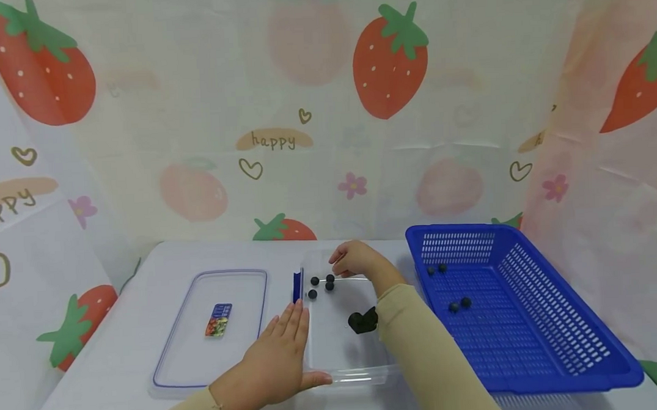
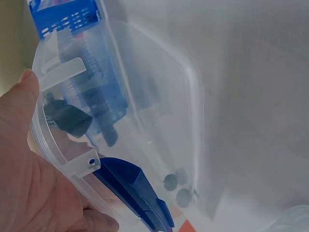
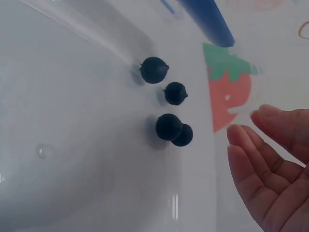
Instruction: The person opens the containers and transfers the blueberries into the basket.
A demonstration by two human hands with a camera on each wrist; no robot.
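A clear plastic box (image 1: 363, 375) with a dark blue latch (image 1: 297, 286) on its left side sits at the middle of the table. Several dark round berries, like blueberries (image 1: 313, 294), lie together at its far left end; the right wrist view shows the cluster of berries (image 3: 153, 70) up close. Along the box's left rim rests my left hand (image 1: 271, 360), fingers straight and thumb spread toward the near edge. My right hand (image 1: 359, 258) hovers over the far end, just beyond the berries. Its loosely bent fingers (image 3: 258, 169) hold nothing in the right wrist view.
A blue perforated basket (image 1: 570, 317) stands on the right, several similar berries (image 1: 465, 302) inside. To the left lies a clear lid (image 1: 169, 334) with a colourful label (image 1: 219, 320). Strawberry-print cloth (image 1: 317, 187) hangs behind the table. A black device (image 1: 361, 321) sits under the right sleeve.
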